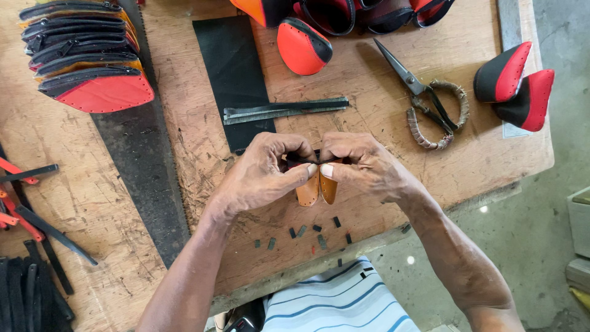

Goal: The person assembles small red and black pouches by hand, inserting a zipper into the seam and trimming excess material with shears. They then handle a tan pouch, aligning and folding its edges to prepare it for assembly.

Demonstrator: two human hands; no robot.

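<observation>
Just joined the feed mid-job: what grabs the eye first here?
Dead centre, the left hand and right hand pinch a small folded orange leather piece above the worn wooden workbench. A stack of red-and-black zippered pouches sits top left, and metal scissors with cord-wrapped handles lie to the right.

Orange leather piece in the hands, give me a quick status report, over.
Left hand and right hand both pinching orange leather piece, above wooden bench. Scissors lying apart, to the right. Nothing in the way.

worn wooden workbench [430, 154] carries scissors [424, 98], zipper strips [283, 110], a black sheet [233, 67] (offcuts [307, 232] scattered).
</observation>
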